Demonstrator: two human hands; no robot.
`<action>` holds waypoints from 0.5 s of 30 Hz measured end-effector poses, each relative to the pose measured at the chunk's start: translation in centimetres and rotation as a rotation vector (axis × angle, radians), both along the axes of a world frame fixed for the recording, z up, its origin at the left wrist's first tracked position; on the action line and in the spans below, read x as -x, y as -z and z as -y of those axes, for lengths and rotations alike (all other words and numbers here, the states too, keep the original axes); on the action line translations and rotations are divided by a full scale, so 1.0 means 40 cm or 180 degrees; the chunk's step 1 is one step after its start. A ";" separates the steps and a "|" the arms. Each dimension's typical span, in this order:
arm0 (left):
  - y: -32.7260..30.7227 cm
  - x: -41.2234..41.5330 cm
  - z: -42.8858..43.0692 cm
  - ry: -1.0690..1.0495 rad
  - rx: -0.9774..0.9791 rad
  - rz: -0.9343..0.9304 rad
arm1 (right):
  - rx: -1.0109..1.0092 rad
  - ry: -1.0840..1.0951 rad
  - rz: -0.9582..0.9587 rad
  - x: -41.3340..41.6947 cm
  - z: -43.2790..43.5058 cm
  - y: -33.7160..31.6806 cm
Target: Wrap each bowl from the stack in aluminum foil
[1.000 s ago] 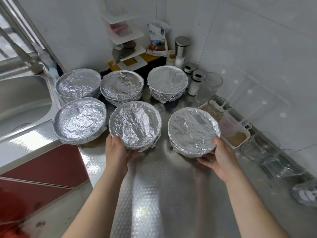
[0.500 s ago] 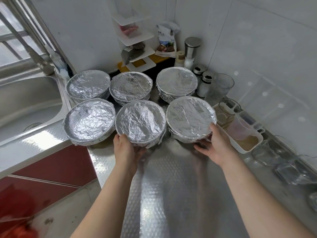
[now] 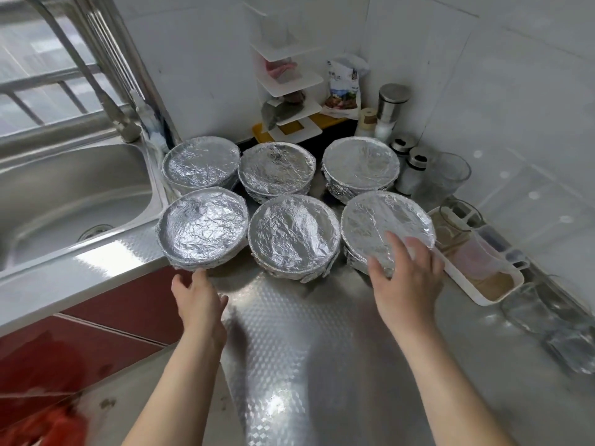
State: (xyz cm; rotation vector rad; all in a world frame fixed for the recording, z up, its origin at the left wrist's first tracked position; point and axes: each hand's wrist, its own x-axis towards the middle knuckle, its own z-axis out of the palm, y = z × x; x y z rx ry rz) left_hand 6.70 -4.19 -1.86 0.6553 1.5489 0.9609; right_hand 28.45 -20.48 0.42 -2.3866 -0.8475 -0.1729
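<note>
No text can be read with certainty. The printed bag (image 3: 343,88) in the back corner has a coloured picture and some small marks near its top, but these are too blurred to make out any word or brand.

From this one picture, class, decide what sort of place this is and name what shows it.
Most likely a home kitchen: a stainless steel sink with a tap, a metal countertop holding foil-wrapped bowls, and seasoning jars in the tiled corner.
</note>
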 end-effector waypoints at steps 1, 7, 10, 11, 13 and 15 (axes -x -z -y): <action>-0.006 0.006 -0.008 0.0040 -0.0042 0.0032 | -0.0080 -0.0204 0.0040 0.020 -0.013 -0.005; -0.035 0.025 -0.071 0.0288 -0.0248 0.0135 | 0.0144 -0.1117 -0.0847 0.127 -0.121 -0.005; -0.028 0.032 -0.083 0.0361 -0.0222 0.0182 | 0.0248 -0.1033 -0.0843 0.140 -0.133 0.005; -0.021 0.038 -0.092 0.0395 -0.0215 0.0199 | 0.0281 -0.1010 -0.0853 0.144 -0.142 0.003; -0.009 0.047 -0.103 0.0483 -0.0239 0.0224 | 0.0326 -0.0958 -0.0870 0.149 -0.151 -0.001; -0.003 0.059 -0.117 0.0517 -0.0191 0.0286 | 0.0402 -0.0917 -0.0872 0.153 -0.161 -0.010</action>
